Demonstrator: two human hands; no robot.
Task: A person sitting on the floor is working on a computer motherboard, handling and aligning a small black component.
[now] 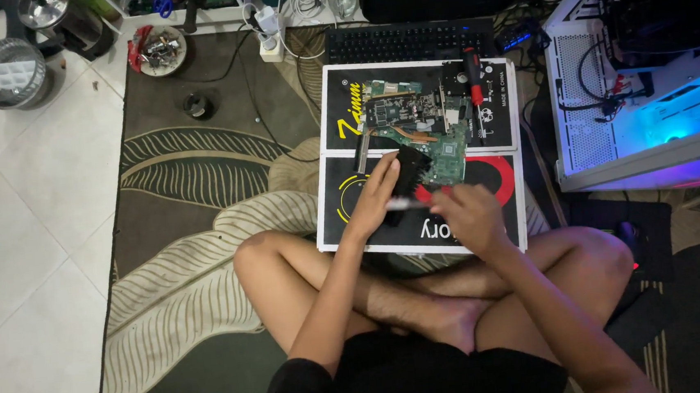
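Observation:
A green circuit board (419,126) with copper heat pipes lies on two black printed mats (345,123) on the rug in front of my crossed legs. My left hand (375,196) rests on a black fan part (411,170) at the board's near edge, fingers spread over it. My right hand (468,217) is just right of it, fingers curled around a thin white-tipped tool (404,205) that points left toward the fan. How firmly the right hand grips is hard to see.
A red-and-black screwdriver (473,77) lies on the far mat. A black keyboard (409,42) sits behind the mats. An open white computer case (645,77) with blue lighting stands at right. A dish of small parts (161,50) and a power strip (270,34) are at the rug's far edge.

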